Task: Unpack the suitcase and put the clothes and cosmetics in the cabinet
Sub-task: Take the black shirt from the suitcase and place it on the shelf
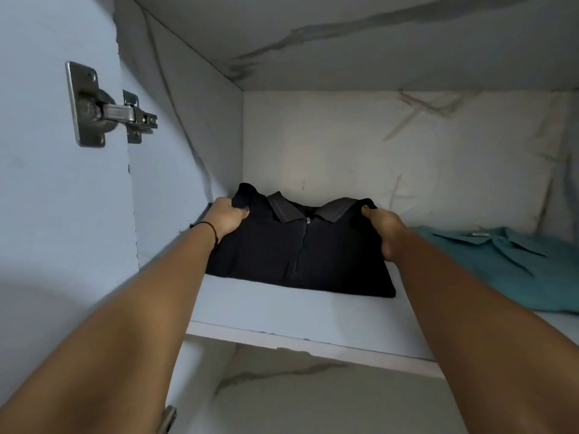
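A folded black shirt with a dark collar and a short zip lies on the white cabinet shelf, in its left half. My left hand grips the shirt's far left corner, thumb on top. My right hand grips its far right edge by the collar. Both forearms reach in from below. A folded teal shirt lies on the same shelf just to the right. The suitcase and the cosmetics are out of view.
The cabinet's left wall carries a metal door hinge beside the open door panel. The back wall stands close behind the black shirt. A lower compartment opens under the shelf's front edge.
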